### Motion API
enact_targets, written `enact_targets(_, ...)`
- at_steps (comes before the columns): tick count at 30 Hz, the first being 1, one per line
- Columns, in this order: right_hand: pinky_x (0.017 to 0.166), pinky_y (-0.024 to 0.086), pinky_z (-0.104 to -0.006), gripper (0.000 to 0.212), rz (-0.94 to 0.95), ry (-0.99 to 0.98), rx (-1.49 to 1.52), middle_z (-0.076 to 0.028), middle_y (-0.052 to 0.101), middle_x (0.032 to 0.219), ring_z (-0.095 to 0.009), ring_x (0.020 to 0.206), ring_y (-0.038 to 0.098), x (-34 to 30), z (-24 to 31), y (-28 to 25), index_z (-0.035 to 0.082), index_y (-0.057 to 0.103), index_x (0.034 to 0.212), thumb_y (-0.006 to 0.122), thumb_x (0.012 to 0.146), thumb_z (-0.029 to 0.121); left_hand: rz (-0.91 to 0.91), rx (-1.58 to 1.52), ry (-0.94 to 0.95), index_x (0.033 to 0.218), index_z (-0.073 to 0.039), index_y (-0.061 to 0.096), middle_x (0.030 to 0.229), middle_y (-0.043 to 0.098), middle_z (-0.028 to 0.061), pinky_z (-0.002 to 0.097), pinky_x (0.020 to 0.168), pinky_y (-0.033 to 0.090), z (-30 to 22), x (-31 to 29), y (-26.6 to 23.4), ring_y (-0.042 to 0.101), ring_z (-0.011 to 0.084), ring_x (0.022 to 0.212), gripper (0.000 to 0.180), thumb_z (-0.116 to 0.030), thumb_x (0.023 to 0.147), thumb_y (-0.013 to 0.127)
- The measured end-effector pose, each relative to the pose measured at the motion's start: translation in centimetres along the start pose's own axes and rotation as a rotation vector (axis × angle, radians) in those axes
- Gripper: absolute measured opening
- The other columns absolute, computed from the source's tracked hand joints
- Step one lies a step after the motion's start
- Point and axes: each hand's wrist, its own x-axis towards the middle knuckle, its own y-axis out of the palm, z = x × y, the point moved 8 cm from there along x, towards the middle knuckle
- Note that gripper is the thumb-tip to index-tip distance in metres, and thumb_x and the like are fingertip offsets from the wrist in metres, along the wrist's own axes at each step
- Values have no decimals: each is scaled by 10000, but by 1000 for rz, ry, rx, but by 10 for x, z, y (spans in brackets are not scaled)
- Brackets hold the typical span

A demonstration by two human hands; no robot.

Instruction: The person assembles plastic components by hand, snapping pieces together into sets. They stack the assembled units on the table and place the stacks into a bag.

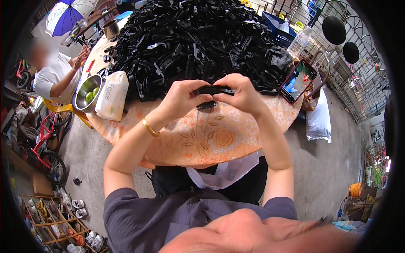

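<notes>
My left hand (182, 98) and my right hand (241, 93) meet above the near part of the table, each with thumb and fingers closed on one end of a long, narrow black plastic piece (216, 90). The piece lies roughly level between them; its ends are hidden by my fingers. Just below it, a small black piece (206, 105) rests on the orange flowered tablecloth (181, 147). Behind my hands rises a large heap of black plastic parts (190, 42), many of them long and slotted. What they belong to cannot be made out.
Left of the heap are a tissue pack (112, 96), a metal bowl (79, 99) with green fruit and a metal mug (110, 29). A seated person (59, 76) is beyond. To the right stand a phone (298, 81), a bottle (300, 41) and a blue basket (278, 31).
</notes>
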Motion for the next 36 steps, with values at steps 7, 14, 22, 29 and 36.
enact_targets(7, 758, 514, -330, 233, 327, 272, -142, -63, 629, 891, -256, 864, 618, -17, -38, 17, 98, 702, 909, 741, 725, 238, 343, 198, 221, 916, -31, 684, 863, 598, 94, 365, 753, 469, -11, -9, 37, 555, 254, 876, 332, -328, 773, 722)
enact_targets(14, 827, 488, -372, 186, 351, 178, -301, -58, 618, 872, -267, 932, 577, -17, -24, 34, 91, 691, 894, 691, 744, 200, -24, 581, 155, 989, -34, 653, 891, 599, 114, 375, 814, 463, 14, 5, 16, 554, 302, 891, 239, -182, 801, 656)
enact_targets(22, 603, 501, -253, 272, 20, 397, 395, -120, 678, 928, -125, 679, 623, -12, -39, 21, -20, 580, 1163, 573, 905, 65, -140, 127, -166, 1140, 1, 604, 963, 655, 119, 306, 754, 504, 35, 9, -1, 630, 198, 881, 295, -67, 853, 610)
enact_targets(29, 590, 491, -204, 287, 70, 617, 873, -53, 641, 868, -53, 653, 547, -14, -27, 45, -20, 555, 1199, 531, 921, 47, -127, -604, -190, 1128, 25, 546, 1009, 632, 99, 264, 820, 542, 37, 7, 12, 648, 143, 899, 275, 41, 857, 592)
enact_targets(36, 639, 507, -238, 286, -18, 489, 538, -76, 659, 842, -112, 686, 596, -15, -30, 35, -28, 592, 1157, 589, 886, 65, -138, -337, -149, 1141, 34, 570, 950, 662, 93, 244, 797, 537, 24, 4, 4, 649, 124, 857, 305, 39, 840, 620)
